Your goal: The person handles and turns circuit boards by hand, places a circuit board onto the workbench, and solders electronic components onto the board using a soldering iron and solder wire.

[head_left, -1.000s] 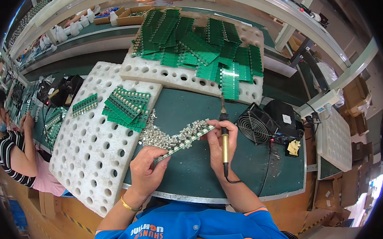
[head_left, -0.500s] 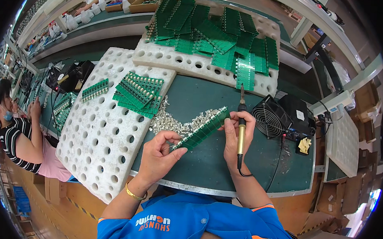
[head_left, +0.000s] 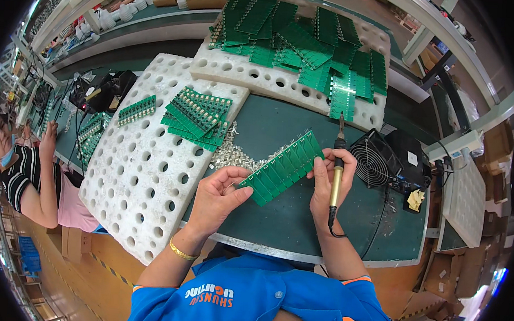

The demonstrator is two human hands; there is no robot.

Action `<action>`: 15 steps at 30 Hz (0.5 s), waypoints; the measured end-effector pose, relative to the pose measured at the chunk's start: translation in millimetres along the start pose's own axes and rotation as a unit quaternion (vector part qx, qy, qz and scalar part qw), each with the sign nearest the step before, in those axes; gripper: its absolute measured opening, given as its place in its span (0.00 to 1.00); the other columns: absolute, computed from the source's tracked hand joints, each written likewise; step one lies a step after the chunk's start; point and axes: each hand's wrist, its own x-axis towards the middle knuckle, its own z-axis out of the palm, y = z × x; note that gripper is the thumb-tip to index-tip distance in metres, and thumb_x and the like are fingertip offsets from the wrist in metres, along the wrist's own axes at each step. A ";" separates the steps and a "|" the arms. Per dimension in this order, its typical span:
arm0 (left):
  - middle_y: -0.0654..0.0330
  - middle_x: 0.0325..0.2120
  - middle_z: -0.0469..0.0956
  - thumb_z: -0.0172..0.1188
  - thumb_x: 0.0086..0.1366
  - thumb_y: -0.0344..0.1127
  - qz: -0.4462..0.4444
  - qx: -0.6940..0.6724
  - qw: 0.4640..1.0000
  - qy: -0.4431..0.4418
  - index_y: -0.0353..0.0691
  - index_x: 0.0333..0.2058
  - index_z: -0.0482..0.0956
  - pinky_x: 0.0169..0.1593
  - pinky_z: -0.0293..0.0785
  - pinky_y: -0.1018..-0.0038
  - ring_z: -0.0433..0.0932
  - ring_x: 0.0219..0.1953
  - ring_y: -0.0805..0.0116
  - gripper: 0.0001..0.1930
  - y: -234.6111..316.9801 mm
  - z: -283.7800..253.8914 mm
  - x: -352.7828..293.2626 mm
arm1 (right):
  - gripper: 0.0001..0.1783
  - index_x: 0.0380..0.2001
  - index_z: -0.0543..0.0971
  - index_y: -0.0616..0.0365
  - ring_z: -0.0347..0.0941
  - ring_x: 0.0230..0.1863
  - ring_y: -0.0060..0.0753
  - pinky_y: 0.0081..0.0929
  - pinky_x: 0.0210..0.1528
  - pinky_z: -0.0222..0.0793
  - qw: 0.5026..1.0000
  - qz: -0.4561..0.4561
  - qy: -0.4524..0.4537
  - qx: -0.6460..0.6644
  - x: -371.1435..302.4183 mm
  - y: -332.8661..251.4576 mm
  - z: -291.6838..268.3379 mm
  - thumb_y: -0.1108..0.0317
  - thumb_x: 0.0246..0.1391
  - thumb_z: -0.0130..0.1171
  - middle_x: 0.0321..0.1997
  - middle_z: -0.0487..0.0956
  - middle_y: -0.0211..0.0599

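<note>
Between my two hands a long green circuit board panel (head_left: 285, 169) is held at a slant, its broad face turned up to me. My left hand (head_left: 219, 196) pinches its lower left end; something thin like a wire shows by those fingers. At the upper right end, my right hand (head_left: 327, 181) grips the panel with the thumb. That same hand also holds a soldering iron (head_left: 336, 185), its tip pointing away from me. Just beyond the panel, a heap of small silvery parts (head_left: 234, 153) is spread on the dark green table (head_left: 271, 117).
A white foam board with holes (head_left: 145, 184) carries stacked panels (head_left: 198, 117) at left. Another foam board (head_left: 227, 69) behind holds many green panels (head_left: 298, 40). A black fan unit (head_left: 373, 161) stands right, near a yellow sponge (head_left: 415, 199). A co-worker (head_left: 32, 175) sits at left.
The panel has tilted from nearly edge-on so that its broad face shows. Both hands still hold it, and the soldering iron stays in my right hand. The whole view has shifted slightly.
</note>
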 end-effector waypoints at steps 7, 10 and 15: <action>0.59 0.42 0.81 0.61 0.64 0.24 -0.080 -0.029 0.996 -0.012 0.32 0.49 0.76 0.50 0.75 0.79 0.78 0.45 0.76 0.14 11.4 -5.6 0.4 | 0.18 0.49 0.65 0.62 0.69 0.32 0.17 0.17 0.30 0.74 1.000 0.008 0.006 0.013 0.6 0.5 1.7 0.77 0.58 0.59 0.42 0.72 0.39; 0.59 0.41 0.81 0.60 0.65 0.26 -0.116 -0.002 0.993 -0.020 0.31 0.49 0.77 0.47 0.76 0.80 0.79 0.42 0.77 0.13 6.8 -5.6 0.8 | 0.18 0.48 0.65 0.62 0.69 0.32 0.17 0.17 0.32 0.75 1.000 0.014 0.002 0.006 -0.4 -0.4 1.7 0.78 0.58 0.59 0.43 0.72 0.39; 0.68 0.35 0.80 0.60 0.67 0.28 -0.092 0.100 0.988 -0.075 0.33 0.46 0.77 0.40 0.71 0.86 0.74 0.36 0.86 0.10 6.8 -6.3 3.5 | 0.17 0.48 0.65 0.63 0.66 0.33 0.16 0.17 0.33 0.75 1.000 0.002 0.008 0.019 0.5 2.1 -1.4 0.79 0.58 0.59 0.44 0.72 0.38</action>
